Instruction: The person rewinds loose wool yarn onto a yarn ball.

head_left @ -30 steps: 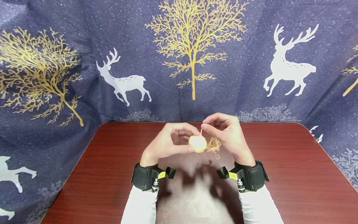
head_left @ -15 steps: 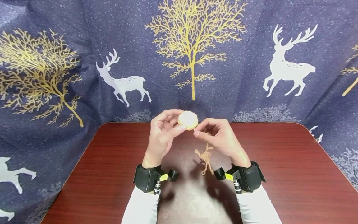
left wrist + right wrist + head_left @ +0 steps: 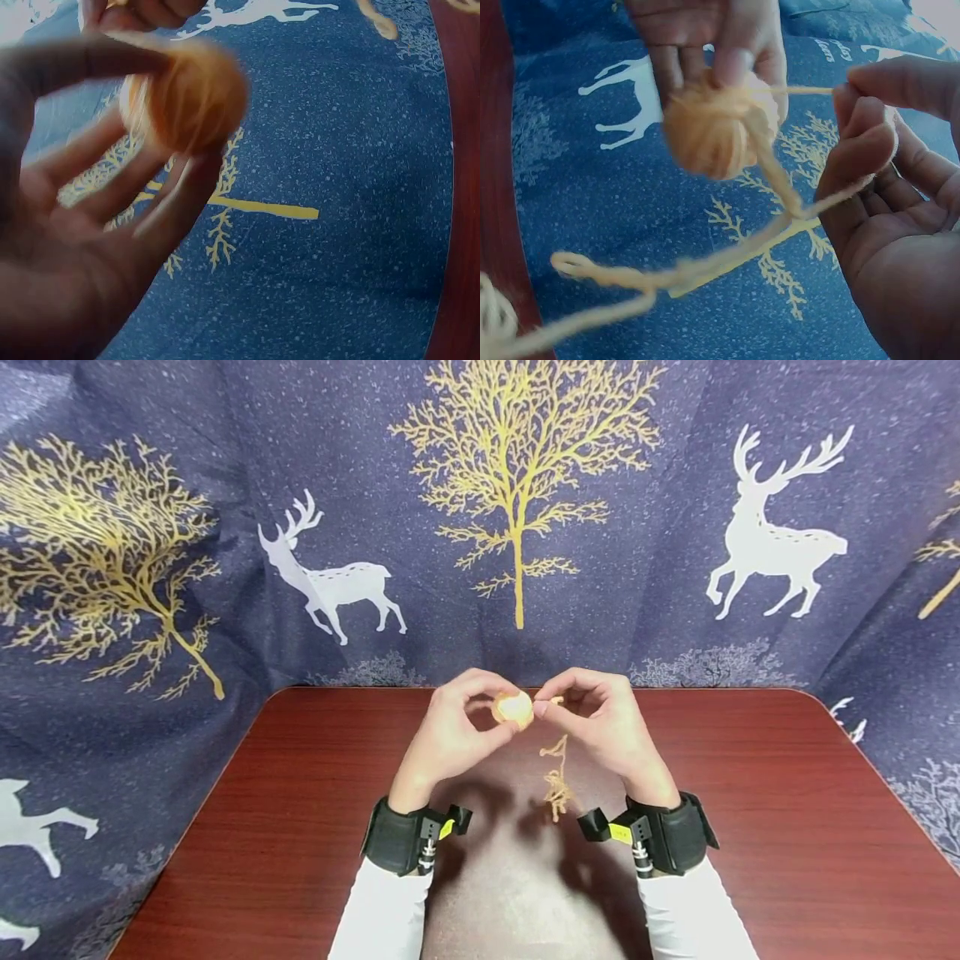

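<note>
A small ball of pale orange yarn (image 3: pixel 514 709) is pinched between the thumb and fingers of my left hand (image 3: pixel 456 731), above the table's far part. To its right, my right hand (image 3: pixel 609 728) pinches a strand of yarn (image 3: pixel 806 90) between thumb and index finger; in the right wrist view the strand runs taut to the ball. A looser length of yarn (image 3: pixel 727 262) crosses below the right fingers, with a small loop in it. Its tangled end (image 3: pixel 557 792) dangles under the right hand. Motion blurs the wound ball (image 3: pixel 199 97) in the left wrist view.
Beneath the hands is a reddish-brown wooden table (image 3: pixel 300 827) with rounded far corners. A dark blue cloth (image 3: pixel 465 647) printed with white deer and golden trees hangs behind it and along both sides. Each wrist wears a black strap (image 3: pixel 393 837) with a small camera.
The ball and left hand rose up and left, then came partly back down and turned. My right hand shifted down-left, then back up. The tangle of yarn now hangs lower.
</note>
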### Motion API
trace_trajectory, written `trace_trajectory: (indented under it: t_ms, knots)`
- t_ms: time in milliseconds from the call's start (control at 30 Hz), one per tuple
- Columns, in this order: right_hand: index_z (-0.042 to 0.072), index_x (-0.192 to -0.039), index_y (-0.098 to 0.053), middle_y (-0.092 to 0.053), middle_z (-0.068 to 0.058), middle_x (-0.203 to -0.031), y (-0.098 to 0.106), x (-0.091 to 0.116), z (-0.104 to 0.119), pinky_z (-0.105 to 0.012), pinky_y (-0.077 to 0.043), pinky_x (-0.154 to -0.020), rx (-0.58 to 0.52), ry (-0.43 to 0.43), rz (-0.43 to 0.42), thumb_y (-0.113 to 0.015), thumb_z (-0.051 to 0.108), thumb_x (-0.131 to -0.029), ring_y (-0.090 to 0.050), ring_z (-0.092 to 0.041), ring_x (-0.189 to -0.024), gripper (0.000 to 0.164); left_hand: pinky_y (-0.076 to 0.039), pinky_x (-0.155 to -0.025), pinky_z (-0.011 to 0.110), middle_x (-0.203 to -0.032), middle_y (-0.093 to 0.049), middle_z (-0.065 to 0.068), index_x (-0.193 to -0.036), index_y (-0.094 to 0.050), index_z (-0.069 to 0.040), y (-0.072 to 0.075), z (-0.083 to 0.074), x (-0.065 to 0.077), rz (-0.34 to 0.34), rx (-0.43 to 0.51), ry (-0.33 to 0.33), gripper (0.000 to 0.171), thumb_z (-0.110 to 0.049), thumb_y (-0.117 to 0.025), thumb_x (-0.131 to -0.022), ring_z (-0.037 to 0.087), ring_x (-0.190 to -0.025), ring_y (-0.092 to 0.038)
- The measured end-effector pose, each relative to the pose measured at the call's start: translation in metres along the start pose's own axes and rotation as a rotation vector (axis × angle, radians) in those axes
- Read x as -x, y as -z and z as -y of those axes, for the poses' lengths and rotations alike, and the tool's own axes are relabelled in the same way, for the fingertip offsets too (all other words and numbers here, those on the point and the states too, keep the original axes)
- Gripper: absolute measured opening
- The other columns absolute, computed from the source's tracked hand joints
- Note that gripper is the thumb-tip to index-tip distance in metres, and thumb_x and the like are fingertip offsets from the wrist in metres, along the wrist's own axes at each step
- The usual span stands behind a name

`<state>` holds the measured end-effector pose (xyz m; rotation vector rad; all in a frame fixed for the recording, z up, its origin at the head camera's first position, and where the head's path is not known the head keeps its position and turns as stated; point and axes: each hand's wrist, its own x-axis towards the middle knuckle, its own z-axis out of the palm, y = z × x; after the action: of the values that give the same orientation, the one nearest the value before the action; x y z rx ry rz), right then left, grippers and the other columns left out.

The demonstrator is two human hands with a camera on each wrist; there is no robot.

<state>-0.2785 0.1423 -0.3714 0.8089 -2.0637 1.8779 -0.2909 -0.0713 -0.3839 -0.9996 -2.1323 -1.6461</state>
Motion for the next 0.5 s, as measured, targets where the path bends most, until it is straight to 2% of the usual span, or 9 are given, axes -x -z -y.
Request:
trace_trajectory:
  t_ms: [133, 267, 333, 400, 500]
  knots:
    - [-0.007, -0.093, -0.071, -0.068, -0.009, -0.075, 0.004, 0.001, 0.001, -0.021, -0.046, -0.049, -0.045, -0.013, -0.073, -0.073, -0.007, -0.087, -0.056, -0.011, -0.058, 0.007, -0.059, -0.090, 0.036, -0.108, -0.067, 0.007, -0.107, -0.072, -0.002, 0.002, 0.001, 0.002, 0.208, 0.108, -0.006, 0.032, 0.006, -0.083, -0.078, 0.020, -0.098, -0.065]
    - [-0.006, -0.093, -0.071, -0.063, -0.007, -0.068, 0.006, 0.001, 0.001, -0.022, -0.039, -0.041, -0.088, -0.041, -0.111, -0.074, -0.003, -0.088, -0.048, -0.010, -0.051, 0.006, -0.058, -0.093, 0.042, -0.110, -0.066, 0.012, -0.110, -0.069, 0.001, 0.004, -0.002, 0.002, 0.330, 0.259, -0.031, 0.035, 0.008, -0.081, -0.079, 0.023, -0.102, -0.064]
    - [-0.006, -0.094, -0.071, -0.059, -0.006, -0.065, 0.007, 0.001, -0.001, -0.023, -0.034, -0.036, -0.116, -0.051, -0.109, -0.073, -0.003, -0.088, -0.043, -0.010, -0.047, 0.007, -0.058, -0.094, 0.046, -0.111, -0.065, 0.015, -0.112, -0.068, 0.004, 0.006, -0.004, 0.002, 0.350, 0.352, -0.048, 0.036, 0.012, -0.080, -0.078, 0.025, -0.104, -0.063]
    - [-0.007, -0.095, -0.071, -0.062, -0.006, -0.067, 0.007, 0.000, -0.004, -0.023, -0.032, -0.037, -0.118, -0.056, -0.100, -0.074, -0.003, -0.089, -0.043, -0.009, -0.048, 0.008, -0.057, -0.095, 0.050, -0.113, -0.063, 0.018, -0.112, -0.066, 0.008, 0.007, -0.007, 0.002, 0.345, 0.448, -0.073, 0.037, 0.015, -0.078, -0.078, 0.027, -0.106, -0.062]
    - [-0.007, -0.096, -0.070, -0.068, -0.006, -0.074, 0.006, -0.002, -0.010, -0.021, -0.042, -0.045, -0.093, -0.061, -0.073, -0.074, -0.004, -0.089, -0.053, -0.010, -0.055, 0.008, -0.057, -0.094, 0.049, -0.115, -0.062, 0.019, -0.111, -0.066, 0.009, 0.009, -0.012, 0.003, 0.270, 0.574, -0.111, 0.035, 0.012, -0.079, -0.079, 0.028, -0.107, -0.062]
